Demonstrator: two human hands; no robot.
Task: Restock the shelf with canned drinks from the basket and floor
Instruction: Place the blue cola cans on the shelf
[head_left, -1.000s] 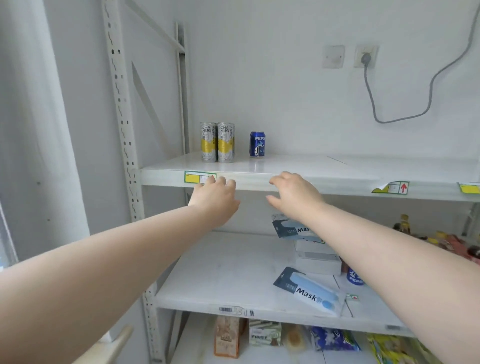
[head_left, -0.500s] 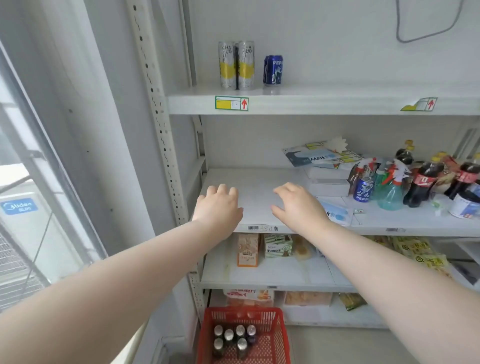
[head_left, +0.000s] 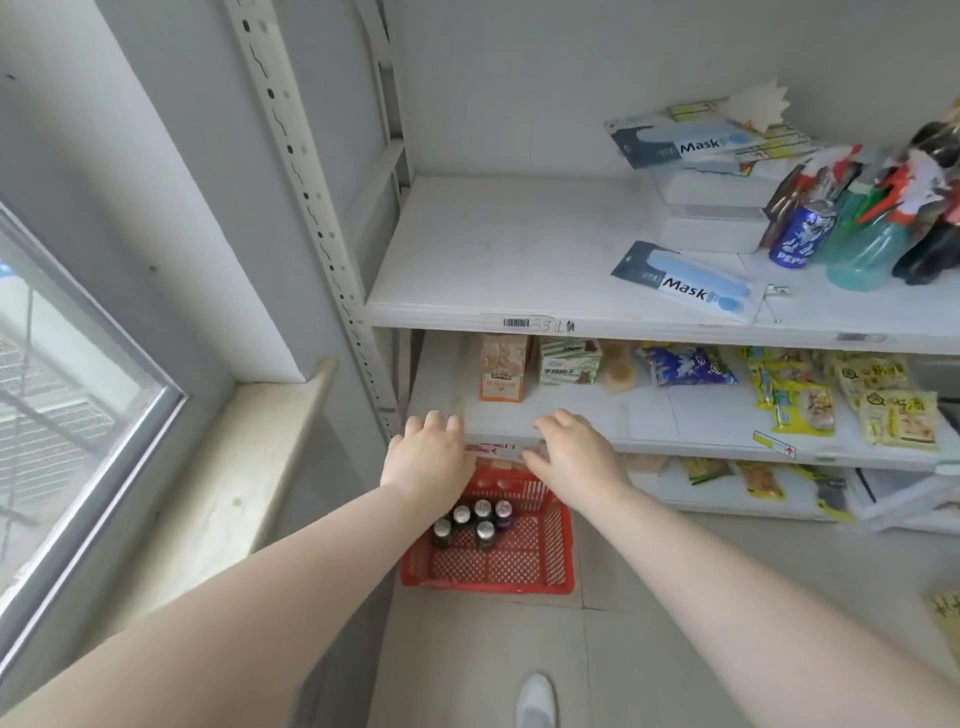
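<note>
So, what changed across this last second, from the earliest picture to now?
The head camera tilted down: the top shelf has left view, and the red plastic basket of dark silver-topped cans on the floor has come in. Both arms came down with it; the left hand and right hand now reach above the basket. Nothing was taken or let go. Both hands stay open and empty.
</note>
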